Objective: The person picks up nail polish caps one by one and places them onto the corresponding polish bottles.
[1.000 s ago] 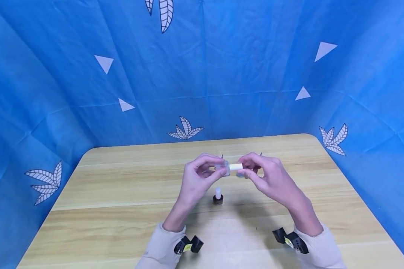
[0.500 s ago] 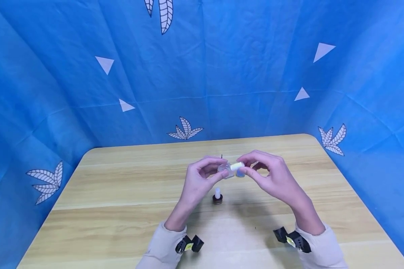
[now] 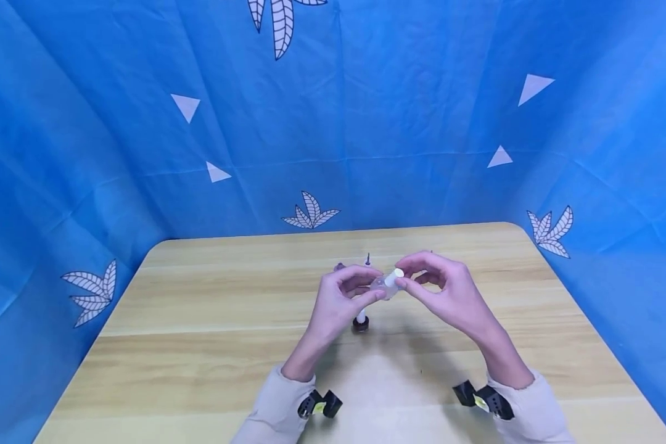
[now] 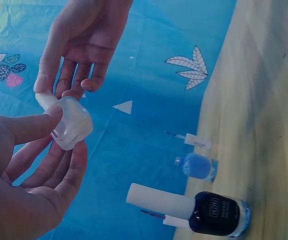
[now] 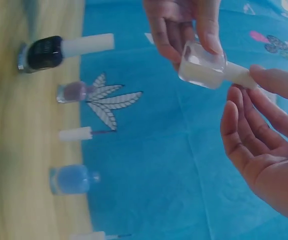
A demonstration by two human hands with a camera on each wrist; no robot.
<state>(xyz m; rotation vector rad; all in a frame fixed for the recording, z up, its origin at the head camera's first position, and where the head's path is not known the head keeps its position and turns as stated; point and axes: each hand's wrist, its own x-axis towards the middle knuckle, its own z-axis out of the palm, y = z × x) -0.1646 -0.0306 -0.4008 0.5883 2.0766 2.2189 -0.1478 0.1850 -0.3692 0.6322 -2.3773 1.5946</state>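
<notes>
My left hand pinches a clear glass nail polish bottle between thumb and fingers, raised above the table. The white cap sits at the bottle's neck, and my right hand pinches it between thumb and fingertips. In the head view, the cap's end tilts up to the right. Whether cap and bottle are screwed tight cannot be seen. On the table beyond and below my hands stand an upright capped dark nail polish bottle, an uncapped purple bottle and an uncapped blue bottle.
A white brush cap stands brush-up between the purple and blue bottles. Another brush cap stands beyond the blue bottle. The wooden table ends at a blue patterned cloth behind and at the sides.
The bottle and its cap have swung from nearly level to tilted, cap end rising. My left hand has moved slightly right and down, bringing the purple bottle into sight behind it.
</notes>
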